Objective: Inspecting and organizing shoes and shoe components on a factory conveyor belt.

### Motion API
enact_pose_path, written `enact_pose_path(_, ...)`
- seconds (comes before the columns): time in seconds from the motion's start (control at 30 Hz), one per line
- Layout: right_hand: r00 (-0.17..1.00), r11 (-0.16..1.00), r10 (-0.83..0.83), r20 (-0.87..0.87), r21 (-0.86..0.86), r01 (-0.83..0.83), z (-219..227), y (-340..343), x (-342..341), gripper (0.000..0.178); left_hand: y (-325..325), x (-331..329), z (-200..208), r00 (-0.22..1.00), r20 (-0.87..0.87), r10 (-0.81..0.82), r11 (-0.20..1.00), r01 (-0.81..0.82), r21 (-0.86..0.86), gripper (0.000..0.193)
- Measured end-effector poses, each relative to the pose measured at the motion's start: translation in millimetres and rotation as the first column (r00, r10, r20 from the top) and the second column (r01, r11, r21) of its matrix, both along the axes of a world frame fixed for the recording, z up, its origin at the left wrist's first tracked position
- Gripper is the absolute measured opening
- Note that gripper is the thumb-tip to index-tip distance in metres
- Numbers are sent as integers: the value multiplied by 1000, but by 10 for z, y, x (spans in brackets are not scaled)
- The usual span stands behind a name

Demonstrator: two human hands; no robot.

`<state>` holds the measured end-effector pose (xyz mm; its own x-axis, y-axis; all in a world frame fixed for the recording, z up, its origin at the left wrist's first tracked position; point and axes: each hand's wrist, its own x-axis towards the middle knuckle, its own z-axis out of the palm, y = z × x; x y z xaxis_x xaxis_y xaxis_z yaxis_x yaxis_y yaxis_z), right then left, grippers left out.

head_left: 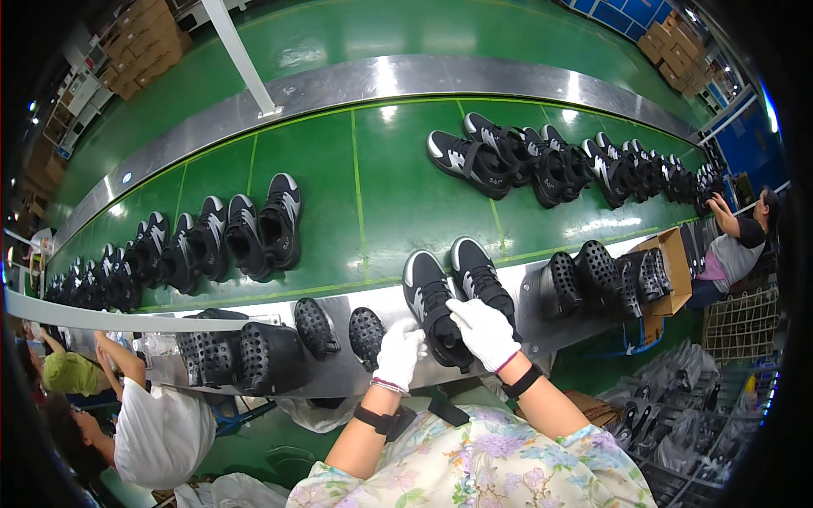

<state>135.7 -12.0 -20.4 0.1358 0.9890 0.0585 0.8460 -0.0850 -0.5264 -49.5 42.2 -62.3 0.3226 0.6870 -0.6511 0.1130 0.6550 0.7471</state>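
Observation:
A pair of black-and-grey sneakers stands in front of me on the metal edge of the conveyor, toes pointing away. My right hand, in a white glove, has its fingers closed on the upper of the left sneaker, near its opening. My left hand, also gloved, is beside that shoe's left side with its fingers pinched together; what they hold, if anything, is too small to make out. The right sneaker stands just beyond my right hand. A black strap end shows between my wrists.
Black perforated shoe forms lie along the metal ledge on both sides. More sneakers stand on the green belt, at left and right. An open cardboard box is at right. Co-workers sit at left and right.

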Motion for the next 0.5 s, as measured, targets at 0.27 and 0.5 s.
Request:
enact_pose_path(0.27, 998, 998, -54, -35, 33, 56, 240, -22, 4, 23, -160, 26, -17, 975, -198, -95, 993, 108, 54, 40)
enact_pose_path(0.5, 990, 936, -55, 132, -339, 98, 933, -778, 594, 43, -261, 120, 213, 727, -623, -287, 738, 583, 340, 65)
